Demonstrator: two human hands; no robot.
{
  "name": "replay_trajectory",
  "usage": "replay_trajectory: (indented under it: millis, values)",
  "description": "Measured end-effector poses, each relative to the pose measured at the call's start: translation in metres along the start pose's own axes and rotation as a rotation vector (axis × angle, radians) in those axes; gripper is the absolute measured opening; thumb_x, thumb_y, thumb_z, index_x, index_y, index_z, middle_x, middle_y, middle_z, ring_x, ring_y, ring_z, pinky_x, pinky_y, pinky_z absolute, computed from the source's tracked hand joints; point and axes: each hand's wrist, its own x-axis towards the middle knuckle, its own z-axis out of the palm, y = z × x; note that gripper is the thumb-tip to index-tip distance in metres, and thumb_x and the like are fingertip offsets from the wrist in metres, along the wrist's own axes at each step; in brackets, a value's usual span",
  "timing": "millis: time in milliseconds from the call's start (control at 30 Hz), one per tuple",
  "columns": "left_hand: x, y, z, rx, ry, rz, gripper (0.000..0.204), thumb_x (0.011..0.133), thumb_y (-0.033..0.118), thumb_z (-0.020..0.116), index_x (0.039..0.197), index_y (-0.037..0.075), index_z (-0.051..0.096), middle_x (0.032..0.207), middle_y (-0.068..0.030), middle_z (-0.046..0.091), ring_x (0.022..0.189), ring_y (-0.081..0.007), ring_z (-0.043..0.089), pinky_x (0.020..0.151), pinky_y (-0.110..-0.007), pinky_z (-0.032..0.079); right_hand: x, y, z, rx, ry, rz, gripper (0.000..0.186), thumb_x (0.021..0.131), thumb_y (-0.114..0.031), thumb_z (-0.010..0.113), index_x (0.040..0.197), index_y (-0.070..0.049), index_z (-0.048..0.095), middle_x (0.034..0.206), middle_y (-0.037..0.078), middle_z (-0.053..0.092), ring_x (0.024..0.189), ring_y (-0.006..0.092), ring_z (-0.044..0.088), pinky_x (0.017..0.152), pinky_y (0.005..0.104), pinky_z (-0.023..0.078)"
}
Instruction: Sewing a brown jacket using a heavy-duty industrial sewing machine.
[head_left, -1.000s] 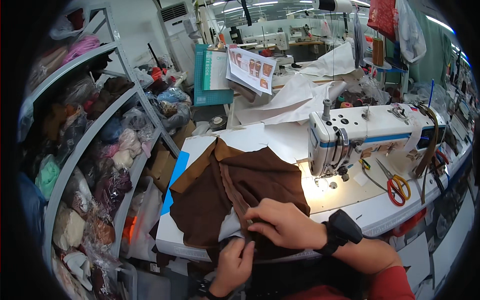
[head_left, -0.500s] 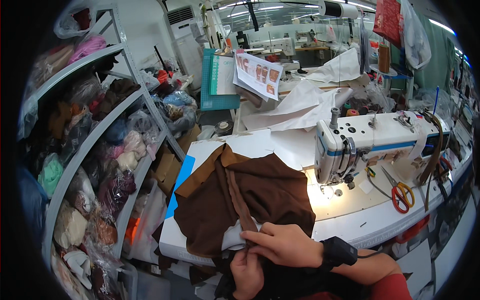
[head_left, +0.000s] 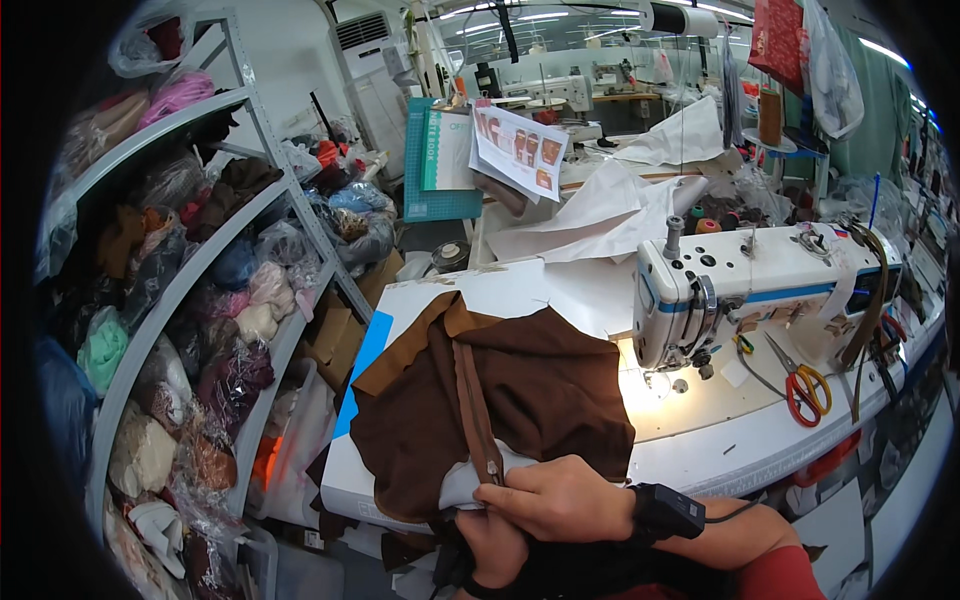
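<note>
Right grip (head_left: 568, 497) pinches the near end of a zip (head_left: 468, 395) on brown cloth (head_left: 405, 435), which lies on the bench (head_left: 700, 458) left of the sewing machine (head_left: 720, 285); the left grip (head_left: 493, 550) sits just below, its fingers hidden, so whether it clasps anything cannot be told. Half a second on, the left has slipped lower and the slider (head_left: 493, 467) shows, apparently leaving the zip steadied by the right.
</note>
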Motion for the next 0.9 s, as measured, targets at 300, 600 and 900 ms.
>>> replay_trajectory:
  millis: [300,600,900]
  values:
    - [0.037,-0.03,-0.007,-0.201,-0.069,-0.169,0.022,0.108,0.012,0.052,0.121,-0.001,0.064,0.112,-0.0089,0.069,0.101,-0.0219,0.069,0.085,-0.037,0.055,-0.01,-0.014,0.007,0.095,-0.042,0.037,0.042,0.086,-0.007,0.073,0.126,-0.002,0.065,0.081,0.005,0.061,0.069,0.0241,0.068,0.055,0.0363,0.054]
    - [0.1,-0.05,-0.006,0.236,-0.106,-0.208,0.029,0.111,0.021,0.05,0.124,-0.002,0.061,0.113,-0.0093,0.068,0.101,-0.0224,0.069,0.087,-0.035,0.056,-0.017,-0.014,0.017,0.146,-0.007,0.009,0.037,0.091,-0.008,0.076,0.127,-0.004,0.068,0.073,0.005,0.054,0.059,0.0227,0.062,0.05,0.0364,0.05]
    - [0.062,0.04,0.029,-0.273,-0.402,-0.339,0.055,0.107,-0.001,0.042,0.159,-0.013,0.028,0.165,-0.0218,0.037,0.156,-0.0292,0.034,0.129,-0.042,0.027,0.021,0.022,-0.028,0.428,0.251,0.665,0.034,0.101,-0.01,0.069,0.134,-0.001,0.065,0.119,0.011,0.073,0.107,0.0191,0.071,0.09,0.031,0.055]
